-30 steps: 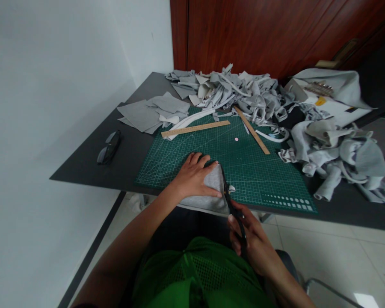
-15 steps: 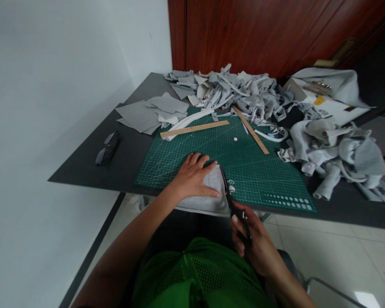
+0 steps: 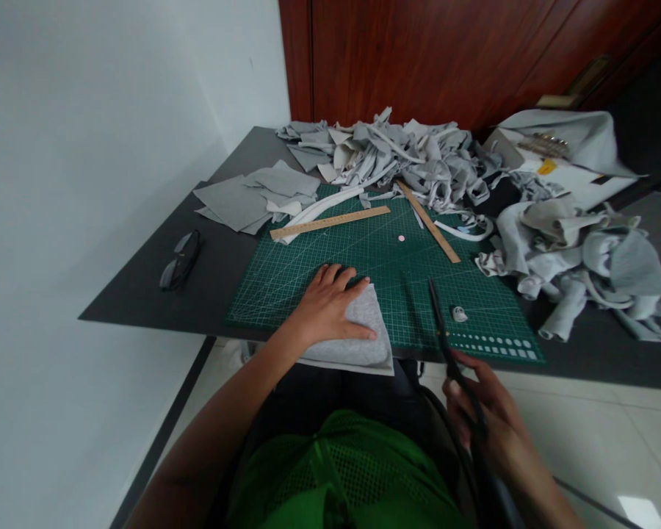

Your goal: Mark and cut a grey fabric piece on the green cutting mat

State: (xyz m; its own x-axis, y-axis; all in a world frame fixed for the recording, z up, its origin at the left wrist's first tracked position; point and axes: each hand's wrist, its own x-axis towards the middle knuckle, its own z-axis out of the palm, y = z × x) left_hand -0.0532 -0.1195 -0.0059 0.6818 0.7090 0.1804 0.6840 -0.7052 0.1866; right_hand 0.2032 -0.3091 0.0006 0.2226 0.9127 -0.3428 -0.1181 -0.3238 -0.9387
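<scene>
- Left hand (image 3: 327,308) presses flat, fingers spread, on the grey cloth (image 3: 358,334).
- Right hand (image 3: 488,419) grips scissors (image 3: 446,330), blades seemingly together, pointing away, right of the cloth.

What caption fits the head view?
Left hand pins grey fabric on cutting mat; right hand holds scissors.

Fabric piece (image 3: 358,334) lies on the cutting mat (image 3: 385,283), scissors (image 3: 446,334) right of it
</scene>
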